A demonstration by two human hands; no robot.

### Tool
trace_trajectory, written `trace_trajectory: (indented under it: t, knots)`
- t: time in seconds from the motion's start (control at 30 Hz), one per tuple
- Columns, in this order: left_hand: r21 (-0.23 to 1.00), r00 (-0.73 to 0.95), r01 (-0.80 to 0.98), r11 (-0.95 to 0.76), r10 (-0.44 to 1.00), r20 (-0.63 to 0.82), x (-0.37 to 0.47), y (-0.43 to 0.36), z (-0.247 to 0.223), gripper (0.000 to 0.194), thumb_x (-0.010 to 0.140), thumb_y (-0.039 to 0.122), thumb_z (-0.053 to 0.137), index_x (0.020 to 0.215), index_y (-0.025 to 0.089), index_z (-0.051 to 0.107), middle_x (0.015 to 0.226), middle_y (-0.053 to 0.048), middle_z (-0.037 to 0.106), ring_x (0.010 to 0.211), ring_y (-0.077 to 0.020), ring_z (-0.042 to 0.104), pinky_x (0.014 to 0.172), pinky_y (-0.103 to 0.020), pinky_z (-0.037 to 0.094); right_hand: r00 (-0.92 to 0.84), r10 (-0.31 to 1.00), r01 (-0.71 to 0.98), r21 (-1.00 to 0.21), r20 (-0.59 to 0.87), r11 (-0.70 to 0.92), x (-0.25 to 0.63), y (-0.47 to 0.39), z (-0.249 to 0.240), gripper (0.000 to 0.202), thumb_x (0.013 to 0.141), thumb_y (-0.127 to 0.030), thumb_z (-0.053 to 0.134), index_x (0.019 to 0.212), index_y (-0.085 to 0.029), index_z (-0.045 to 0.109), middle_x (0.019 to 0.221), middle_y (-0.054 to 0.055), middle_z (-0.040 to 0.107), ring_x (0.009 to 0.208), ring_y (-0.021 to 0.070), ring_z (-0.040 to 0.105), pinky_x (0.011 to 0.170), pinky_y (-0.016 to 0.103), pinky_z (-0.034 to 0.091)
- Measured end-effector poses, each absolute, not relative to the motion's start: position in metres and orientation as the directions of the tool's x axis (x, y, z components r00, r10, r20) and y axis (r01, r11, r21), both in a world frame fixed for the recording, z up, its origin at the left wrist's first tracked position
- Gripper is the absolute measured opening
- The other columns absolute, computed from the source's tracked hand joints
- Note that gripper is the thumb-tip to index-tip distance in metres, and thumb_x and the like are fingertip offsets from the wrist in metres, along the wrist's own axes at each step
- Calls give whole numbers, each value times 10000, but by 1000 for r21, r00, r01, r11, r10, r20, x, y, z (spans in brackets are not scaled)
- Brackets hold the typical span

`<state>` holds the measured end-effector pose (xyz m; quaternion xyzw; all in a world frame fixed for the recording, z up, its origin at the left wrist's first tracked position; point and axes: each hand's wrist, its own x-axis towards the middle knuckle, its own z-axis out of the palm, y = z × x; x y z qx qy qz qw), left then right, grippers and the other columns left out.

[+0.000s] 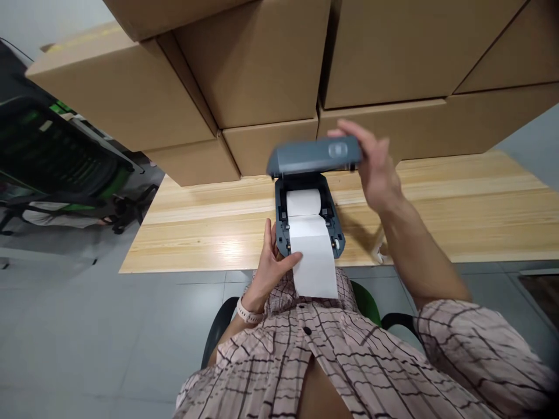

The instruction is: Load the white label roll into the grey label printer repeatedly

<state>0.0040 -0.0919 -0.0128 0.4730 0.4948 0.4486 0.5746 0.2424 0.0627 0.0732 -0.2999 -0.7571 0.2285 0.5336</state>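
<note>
A dark grey label printer [282, 233] sits on the wooden table near its front edge, its lid [310, 158] raised. Inside lies a white paper roll [303, 202], and a paper strip [314, 262] runs out over the front toward my lap. My left hand [273, 265] is at the printer's left front side, thumb on the edge of the strip, other fingers partly hidden by the body. My right hand [373, 163] holds the lid by its right end, slightly blurred.
Cardboard boxes [271, 64] are stacked along the back of the wooden table [209, 227]. A small whitish object [381, 250] lies at the front edge, right of the printer. A black and green chair [61, 151] stands at the left.
</note>
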Motion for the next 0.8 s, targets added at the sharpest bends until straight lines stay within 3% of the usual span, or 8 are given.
trace_trajectory:
  t: [0.1,0.2,0.33,0.43,0.6,0.8]
  knots:
    - [989,123,-77,129,985,-119,-2,-97,-20,1322,859,548,879,1730,495,-113,1890,-24,-17,1745,-347,107,1378,-553,308,-309,667,228,-628,678,744,248,6,40,600,1140,-658,271,1532,-373,625,1623,21,621,1575,295,506,1318,609,403]
    - [984,131,-149,101,988,-82,-6,-99,-25,1386,819,598,899,1732,471,-135,1888,-68,1,1740,-348,144,1392,-552,266,-323,666,318,-585,673,746,244,-29,16,433,1160,-476,410,1494,-382,668,1633,8,615,1605,297,470,1324,631,391]
    - [984,58,-176,24,998,-14,-2,-92,-21,1190,897,749,729,1765,409,-12,1885,-86,66,1747,-342,95,1414,-542,184,-217,694,338,-614,687,713,232,-43,-1,392,1140,-305,472,1454,-361,700,1643,6,607,1617,289,456,1320,606,405]
    - [991,-11,-135,-15,1000,13,8,-80,-13,1142,910,742,715,1770,376,59,1881,-87,114,1748,-342,84,1421,-524,162,-157,709,330,-640,687,693,225,-47,-9,379,1134,-291,472,1408,-363,724,1653,-5,595,1628,293,439,1321,611,402]
    - [998,-44,-58,24,999,-26,21,-73,-5,1186,861,680,807,1764,317,129,1867,-123,175,1725,-387,191,1405,-531,239,-96,724,325,-666,683,671,218,-54,-18,382,1129,-287,456,1387,-374,724,1666,-14,580,1632,313,431,1313,641,399]
    - [998,-92,-12,-56,994,54,23,-72,-4,1076,866,708,779,1723,295,275,1842,-126,259,1712,-383,232,1386,-519,291,-22,659,334,-616,751,713,210,-49,-26,388,1114,-279,420,1315,-356,743,1596,-2,644,1587,317,494,1266,644,441]
